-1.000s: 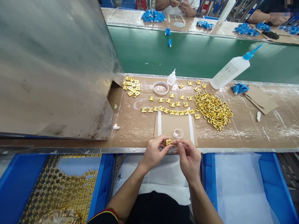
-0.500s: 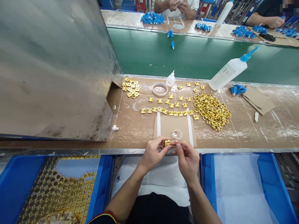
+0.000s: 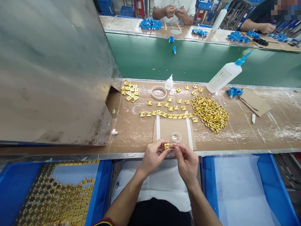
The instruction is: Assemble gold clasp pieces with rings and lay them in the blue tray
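Between the thumb and fingers of my left hand (image 3: pixel 151 158) is a small square gold metal piece (image 3: pixel 166 146). My right hand (image 3: pixel 188 163) pinches a thin stick (image 3: pixel 172 146), its tip at the right side of that piece. Just beyond my fingers a small round clear dish (image 3: pixel 176 137) with a little clear contents rests on a cardboard sheet (image 3: pixel 167 127) taped with white strips. Similar gold pieces (image 3: pixel 172 116) lie in rows behind the sheet. A heap of gold rings (image 3: pixel 211 113) sits to the right of them.
A metal housing (image 3: pixel 54 75) stands at left. Behind the rows are a tape roll (image 3: pixel 159 92), a small white bottle (image 3: pixel 169 83) and a large tilted bottle (image 3: pixel 224 77). Blue bins (image 3: pixel 104 179) flank my lap. Across the green belt (image 3: pixel 145 59), two people handle small parts.
The view has shifted slightly, so the bench appears a little further left and lower. Both hands keep their hold, with the stick still at the gold piece.
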{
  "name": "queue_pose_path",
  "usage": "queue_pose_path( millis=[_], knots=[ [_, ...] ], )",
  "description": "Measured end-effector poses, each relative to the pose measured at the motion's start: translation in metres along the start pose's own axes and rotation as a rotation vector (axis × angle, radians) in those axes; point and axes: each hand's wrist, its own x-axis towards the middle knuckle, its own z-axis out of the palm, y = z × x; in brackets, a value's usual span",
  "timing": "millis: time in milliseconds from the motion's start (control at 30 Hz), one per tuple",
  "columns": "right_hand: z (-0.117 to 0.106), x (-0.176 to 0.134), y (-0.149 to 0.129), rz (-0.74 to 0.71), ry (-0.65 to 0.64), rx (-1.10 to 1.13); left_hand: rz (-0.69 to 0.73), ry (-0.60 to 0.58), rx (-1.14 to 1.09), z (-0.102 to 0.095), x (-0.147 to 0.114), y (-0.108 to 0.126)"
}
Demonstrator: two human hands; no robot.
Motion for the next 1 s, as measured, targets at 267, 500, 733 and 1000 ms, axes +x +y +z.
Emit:
queue_pose_path(
  millis=[267,500,733,1000],
  knots=[
    [0.0,0.002,-0.001,0.014,0.002,0.049,-0.035,0.005,-0.016,0.0,-0.001,-0.002],
    [0.0,0.002,-0.001,-0.02,-0.011,0.009,-0.055,-0.021,-0.059,0.0,0.0,0.0],
    [-0.02,0.021,0.005,-0.183,0.2,-0.169,0.083,0.123,0.028,0.002,-0.001,-0.005],
    [-0.017,0.048,0.026,-0.341,0.109,-0.4,0.153,0.19,0.028,0.001,-0.002,-0.011]
  ],
)
